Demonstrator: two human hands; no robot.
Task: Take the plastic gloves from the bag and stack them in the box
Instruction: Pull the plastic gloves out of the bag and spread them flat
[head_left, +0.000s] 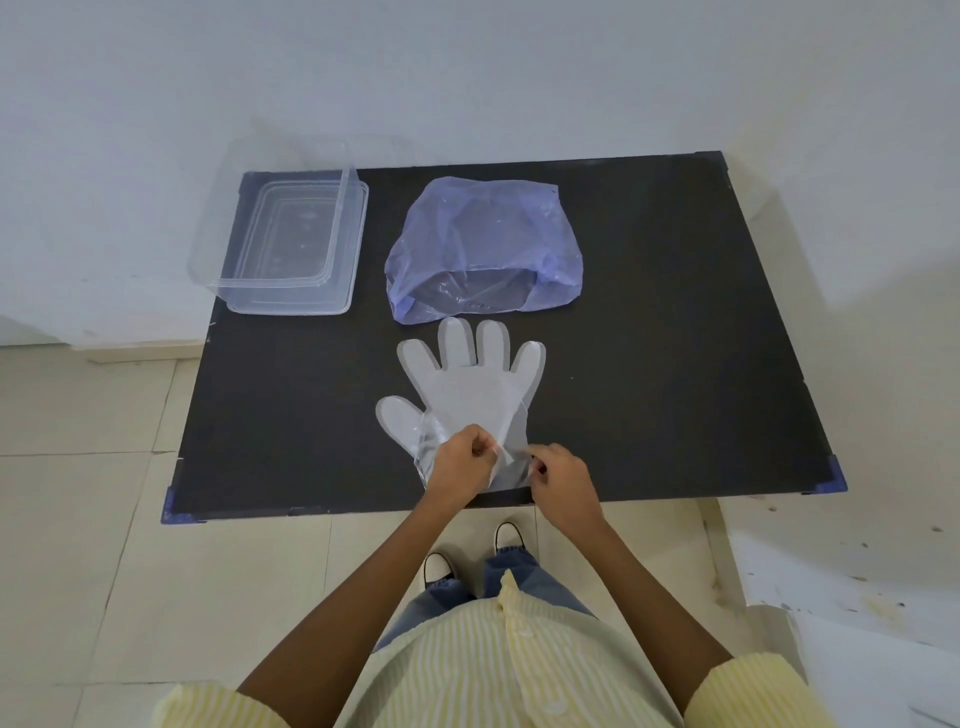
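Note:
A clear plastic glove (467, 384) lies flat on the black table (675, 338), fingers pointing away from me, cuff at the near edge. My left hand (460, 465) pinches a thin plastic layer at the cuff. My right hand (563, 480) pinches the cuff just to the right. A crumpled bluish-purple plastic bag (483, 244) sits behind the glove, its mouth facing me. The clear plastic box (291, 234) stands at the table's far left corner, overhanging the edge, with nothing visible inside.
A clear lid (340, 291) seems to lie under the box. The table's near corners carry blue tape (831, 480). A white wall rises behind the table. Tiled floor and my shoes (439, 569) show below the near edge.

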